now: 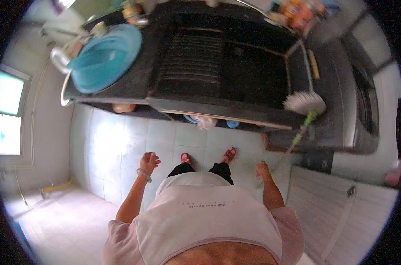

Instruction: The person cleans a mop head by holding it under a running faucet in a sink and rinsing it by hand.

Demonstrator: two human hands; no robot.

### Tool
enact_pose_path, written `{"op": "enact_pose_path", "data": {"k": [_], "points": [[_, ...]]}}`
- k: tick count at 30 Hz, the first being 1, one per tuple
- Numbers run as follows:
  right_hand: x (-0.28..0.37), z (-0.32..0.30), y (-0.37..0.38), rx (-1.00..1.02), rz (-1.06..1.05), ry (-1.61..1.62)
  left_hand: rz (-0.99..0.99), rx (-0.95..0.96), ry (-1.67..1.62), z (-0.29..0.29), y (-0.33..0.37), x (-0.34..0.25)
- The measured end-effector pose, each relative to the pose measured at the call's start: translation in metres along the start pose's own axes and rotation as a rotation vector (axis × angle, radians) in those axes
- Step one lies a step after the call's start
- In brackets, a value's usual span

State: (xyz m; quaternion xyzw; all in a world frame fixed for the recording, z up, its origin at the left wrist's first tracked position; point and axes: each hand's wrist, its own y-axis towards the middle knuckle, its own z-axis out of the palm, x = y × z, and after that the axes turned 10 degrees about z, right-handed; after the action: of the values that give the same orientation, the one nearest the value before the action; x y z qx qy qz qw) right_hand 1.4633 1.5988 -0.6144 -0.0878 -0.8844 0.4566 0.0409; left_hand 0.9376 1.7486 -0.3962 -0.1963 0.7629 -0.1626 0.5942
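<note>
My right hand (262,168) is low on the right, fingers curled round the lower end of a long-handled scrub brush (304,103). The green handle runs up and right from that hand, partly blurred. White bristles fan out at its top, over the right end of the black counter (331,95); I cannot tell whether they touch it. My left hand (150,162) hangs at the left above the tiled floor, fingers loosely bent and apart, holding nothing. A pale bangle (144,175) circles its wrist.
A dark sink (253,70) with a ribbed drainboard (190,62) is set in the counter ahead. On the left stands a large blue basin (105,57). Blurred bottles and packets (297,17) crowd the back right. Under the counter hangs a pale plastic bag (205,122). A light panelled door (342,207) is at right.
</note>
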Motion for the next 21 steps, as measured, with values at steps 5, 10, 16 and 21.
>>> {"op": "enact_pose_path", "data": {"k": [5, 10, 16, 21], "points": [[0.073, -0.083, 0.047, 0.07, 0.247, 0.556, 0.318, -0.217, 0.146, -0.046, -0.007, -0.007], [0.179, -0.146, 0.095, -0.178, -0.098, 0.293, 0.597, -0.371, 0.339, -0.097, -0.007, -0.001], [0.389, -0.241, 0.063, -0.271, -0.41, 0.161, 0.36, -0.501, 0.475, -0.171, -0.006, 0.007], [0.556, -0.258, 0.122, -0.235, -0.91, 0.131, 0.134, -0.785, 0.451, -0.175, -0.009, 0.025]]}}
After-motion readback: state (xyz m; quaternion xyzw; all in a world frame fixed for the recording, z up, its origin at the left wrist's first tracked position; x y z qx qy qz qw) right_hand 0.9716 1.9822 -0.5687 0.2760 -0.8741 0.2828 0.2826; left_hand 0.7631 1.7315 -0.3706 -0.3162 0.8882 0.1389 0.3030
